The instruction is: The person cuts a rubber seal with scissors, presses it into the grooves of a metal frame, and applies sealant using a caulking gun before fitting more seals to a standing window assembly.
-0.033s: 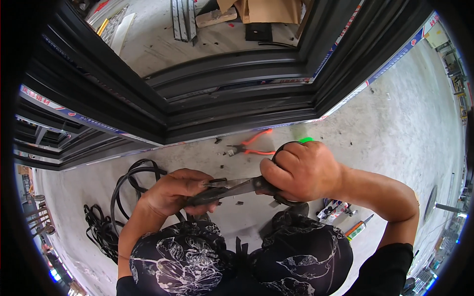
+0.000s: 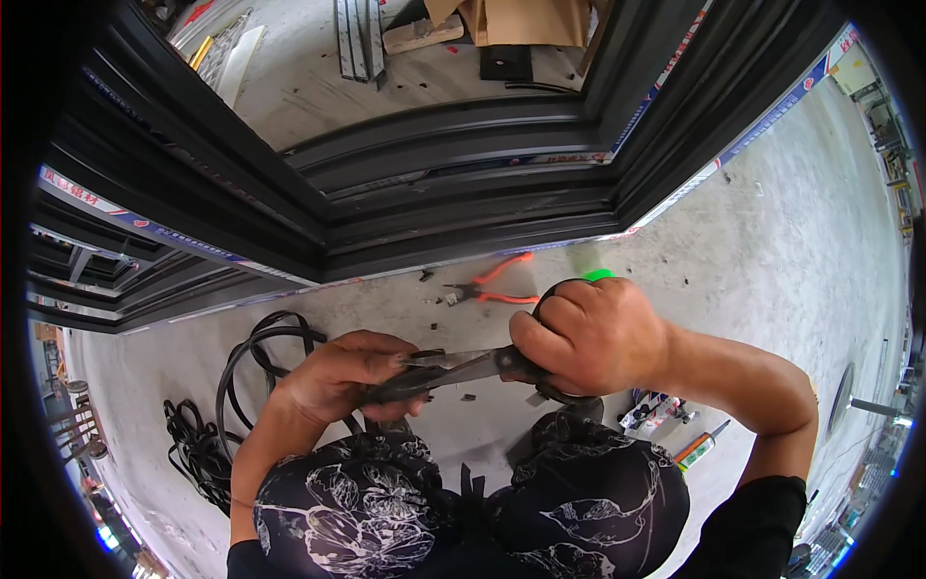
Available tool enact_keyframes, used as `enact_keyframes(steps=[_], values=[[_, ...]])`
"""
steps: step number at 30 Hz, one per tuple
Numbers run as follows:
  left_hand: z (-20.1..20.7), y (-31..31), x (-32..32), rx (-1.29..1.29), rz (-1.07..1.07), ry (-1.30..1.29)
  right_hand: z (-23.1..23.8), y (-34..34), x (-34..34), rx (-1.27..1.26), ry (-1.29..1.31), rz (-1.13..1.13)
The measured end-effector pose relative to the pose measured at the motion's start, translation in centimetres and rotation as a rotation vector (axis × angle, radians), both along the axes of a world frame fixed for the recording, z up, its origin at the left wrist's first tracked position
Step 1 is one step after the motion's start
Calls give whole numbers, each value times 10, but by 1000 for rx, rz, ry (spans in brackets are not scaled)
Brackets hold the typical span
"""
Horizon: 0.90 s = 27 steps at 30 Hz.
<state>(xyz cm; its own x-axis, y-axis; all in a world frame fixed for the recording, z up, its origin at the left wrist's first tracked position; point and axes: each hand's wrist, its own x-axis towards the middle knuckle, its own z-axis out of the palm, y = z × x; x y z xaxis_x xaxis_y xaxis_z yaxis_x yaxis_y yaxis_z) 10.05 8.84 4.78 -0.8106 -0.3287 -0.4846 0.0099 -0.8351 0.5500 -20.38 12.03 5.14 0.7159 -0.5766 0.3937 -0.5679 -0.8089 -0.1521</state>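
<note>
My right hand [image 2: 598, 333] is closed round the black handles of a pair of scissors [image 2: 473, 365]. Their blades point left toward my other hand and lie at a black rubber strip [image 2: 394, 389]. My left hand [image 2: 342, 372] pinches this strip between thumb and fingers, close to the blade tips. Part of the strip is hidden behind the left fingers, so I cannot tell whether the blades have cut into it. Loops of black strip [image 2: 231, 372] hang or lie beside my left forearm.
A large black window frame [image 2: 463, 217] with printed protective tape stands in front of me. Orange-handled pliers [image 2: 482, 289] lie on the concrete floor before it, near a green round object [image 2: 599, 274]. A tangled black cord [image 2: 188, 439] is at left, a sealant tube [image 2: 702, 446] at right.
</note>
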Motion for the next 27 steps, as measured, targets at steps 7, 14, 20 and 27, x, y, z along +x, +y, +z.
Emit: enact_keyframes(steps=[7, 14, 20, 27], values=[[-2, 1, -5, 74, 0, 7, -10, 8, -1, 100, -94, -17], [-8, 3, -6, 178, 54, 60, -20, 13, 5, 199, -192, -41], [-13, 2, -5, 141, 13, 166, -24, 14, 11, 249, -243, -63], [-22, -2, -7, 163, 24, 169, -31, 14, 14, 271, -289, -84]])
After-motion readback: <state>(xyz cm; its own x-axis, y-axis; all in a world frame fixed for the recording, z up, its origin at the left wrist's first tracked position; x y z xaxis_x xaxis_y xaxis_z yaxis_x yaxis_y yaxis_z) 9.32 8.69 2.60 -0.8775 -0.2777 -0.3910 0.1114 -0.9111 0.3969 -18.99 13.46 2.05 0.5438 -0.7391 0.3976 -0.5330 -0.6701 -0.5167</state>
